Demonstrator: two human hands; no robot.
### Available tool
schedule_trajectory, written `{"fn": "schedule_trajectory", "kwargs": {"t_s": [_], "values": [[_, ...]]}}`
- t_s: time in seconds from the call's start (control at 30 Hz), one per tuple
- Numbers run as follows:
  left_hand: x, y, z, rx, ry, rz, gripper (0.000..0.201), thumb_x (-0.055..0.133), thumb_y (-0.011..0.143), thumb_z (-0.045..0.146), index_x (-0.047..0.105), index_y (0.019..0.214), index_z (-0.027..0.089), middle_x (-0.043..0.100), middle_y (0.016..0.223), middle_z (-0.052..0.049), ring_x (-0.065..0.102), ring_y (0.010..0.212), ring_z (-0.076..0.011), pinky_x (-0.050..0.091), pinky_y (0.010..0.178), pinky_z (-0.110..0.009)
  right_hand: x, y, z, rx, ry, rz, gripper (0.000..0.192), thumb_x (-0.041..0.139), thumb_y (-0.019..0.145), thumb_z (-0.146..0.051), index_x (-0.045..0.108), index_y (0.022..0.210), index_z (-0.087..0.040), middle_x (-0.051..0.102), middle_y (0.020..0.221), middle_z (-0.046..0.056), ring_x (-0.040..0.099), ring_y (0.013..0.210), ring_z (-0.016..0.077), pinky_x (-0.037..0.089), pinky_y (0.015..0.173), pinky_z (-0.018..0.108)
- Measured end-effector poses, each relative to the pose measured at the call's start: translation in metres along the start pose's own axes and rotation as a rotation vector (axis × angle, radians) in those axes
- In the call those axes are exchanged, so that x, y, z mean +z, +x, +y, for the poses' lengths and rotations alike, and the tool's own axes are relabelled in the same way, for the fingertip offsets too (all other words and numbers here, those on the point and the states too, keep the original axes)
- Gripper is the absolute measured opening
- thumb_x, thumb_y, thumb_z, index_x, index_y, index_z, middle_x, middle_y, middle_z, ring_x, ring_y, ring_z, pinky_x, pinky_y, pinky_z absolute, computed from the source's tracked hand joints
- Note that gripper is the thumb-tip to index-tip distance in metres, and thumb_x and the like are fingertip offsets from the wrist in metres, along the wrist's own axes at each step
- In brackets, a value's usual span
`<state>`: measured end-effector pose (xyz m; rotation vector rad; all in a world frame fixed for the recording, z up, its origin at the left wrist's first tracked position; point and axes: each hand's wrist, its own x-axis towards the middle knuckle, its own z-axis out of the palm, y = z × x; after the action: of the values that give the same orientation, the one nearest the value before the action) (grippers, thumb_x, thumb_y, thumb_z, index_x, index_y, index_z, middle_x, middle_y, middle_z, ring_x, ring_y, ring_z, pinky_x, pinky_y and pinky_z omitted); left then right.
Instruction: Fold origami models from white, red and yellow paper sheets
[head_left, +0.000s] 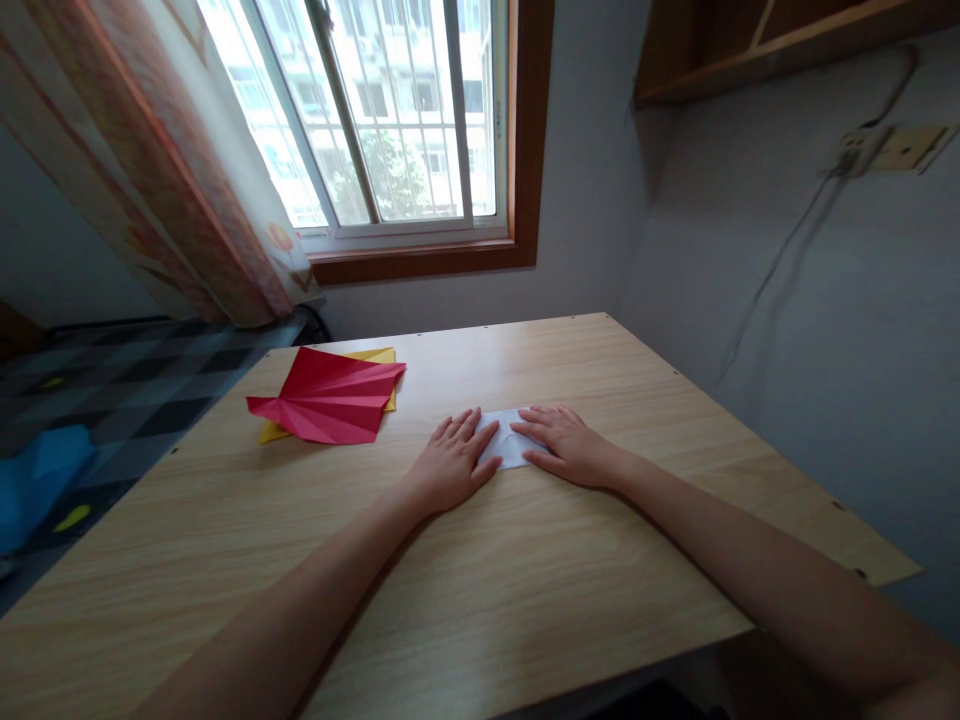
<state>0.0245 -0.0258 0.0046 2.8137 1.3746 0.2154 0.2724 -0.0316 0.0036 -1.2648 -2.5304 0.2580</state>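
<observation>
A small white sheet of paper (511,452), with faint crease lines, lies flat on the wooden table (480,590). My left hand (454,460) rests on its left edge, palm down with the fingers stretched out. On the right edge lies my right hand (564,443), also flat and with its fingers spread. Between them the middle of the paper shows; its two side edges are hidden under the hands.
Left of my hands lies a creased red folded paper (337,395) on top of yellow paper (386,357). A window (397,120) and a curtain (172,160) are beyond the table. A blue object (45,475) sits on the checked cloth (150,370) at left. A wall stands right.
</observation>
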Motion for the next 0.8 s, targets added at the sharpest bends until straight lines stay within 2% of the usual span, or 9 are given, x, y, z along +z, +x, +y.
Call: {"fn": "schedule_trajectory", "kwargs": {"t_s": [0.1, 0.27, 0.4, 0.5, 0.67, 0.8], "values": [[-0.003, 0.000, 0.002, -0.032, 0.010, -0.018, 0.060, 0.039, 0.097, 0.053, 0.042, 0.148, 0.021, 0.032, 0.157, -0.017, 0.029, 0.146, -0.0331, 0.023, 0.117, -0.053, 0.000, 0.000, 0.000, 0.001, -0.001, -0.010, 0.048, 0.047, 0.097, -0.042, 0.051, 0.142, -0.025, 0.042, 0.153, 0.012, 0.036, 0.143, 0.0288, 0.023, 0.116, 0.056], [-0.001, -0.001, 0.001, -0.057, 0.005, 0.014, 0.060, 0.040, 0.096, 0.058, 0.042, 0.147, 0.027, 0.033, 0.158, -0.015, 0.030, 0.145, -0.0341, 0.023, 0.115, -0.057, 0.001, 0.000, 0.001, -0.003, -0.001, 0.005, 0.048, 0.048, 0.097, -0.043, 0.052, 0.142, -0.026, 0.044, 0.152, 0.012, 0.037, 0.142, 0.0283, 0.023, 0.116, 0.056], [-0.001, 0.000, 0.001, -0.078, 0.009, 0.025, 0.068, 0.038, 0.095, 0.059, 0.039, 0.149, 0.016, 0.036, 0.155, -0.018, 0.031, 0.145, -0.0321, 0.023, 0.116, -0.054, 0.000, 0.000, 0.001, -0.007, -0.004, 0.008, 0.048, 0.049, 0.096, -0.043, 0.052, 0.141, -0.025, 0.045, 0.152, 0.013, 0.038, 0.142, 0.0289, 0.024, 0.115, 0.055], [-0.005, 0.000, -0.003, -0.094, -0.012, 0.007, 0.067, 0.034, 0.097, 0.055, 0.042, 0.147, 0.011, 0.039, 0.154, -0.018, 0.032, 0.145, -0.0300, 0.024, 0.117, -0.051, -0.001, 0.000, 0.000, -0.005, -0.005, -0.004, 0.048, 0.049, 0.096, -0.043, 0.053, 0.141, -0.025, 0.044, 0.152, 0.013, 0.038, 0.142, 0.0290, 0.025, 0.115, 0.055], [-0.012, 0.000, -0.018, -0.026, -0.057, -0.026, 0.070, 0.040, 0.093, 0.061, 0.042, 0.147, 0.016, 0.038, 0.155, -0.014, 0.034, 0.144, -0.0269, 0.027, 0.117, -0.045, -0.004, 0.000, -0.001, 0.010, 0.001, -0.034, 0.049, 0.047, 0.097, -0.042, 0.051, 0.142, -0.024, 0.041, 0.154, 0.013, 0.036, 0.143, 0.0294, 0.023, 0.116, 0.056], [-0.012, 0.000, -0.023, 0.003, -0.038, -0.025, 0.077, 0.042, 0.090, 0.068, 0.041, 0.147, 0.016, 0.039, 0.154, -0.015, 0.036, 0.143, -0.0274, 0.029, 0.116, -0.042, -0.006, -0.001, -0.001, 0.003, 0.013, -0.034, 0.048, 0.048, 0.097, -0.042, 0.051, 0.142, -0.025, 0.042, 0.153, 0.012, 0.036, 0.143, 0.0295, 0.023, 0.116, 0.057]]}}
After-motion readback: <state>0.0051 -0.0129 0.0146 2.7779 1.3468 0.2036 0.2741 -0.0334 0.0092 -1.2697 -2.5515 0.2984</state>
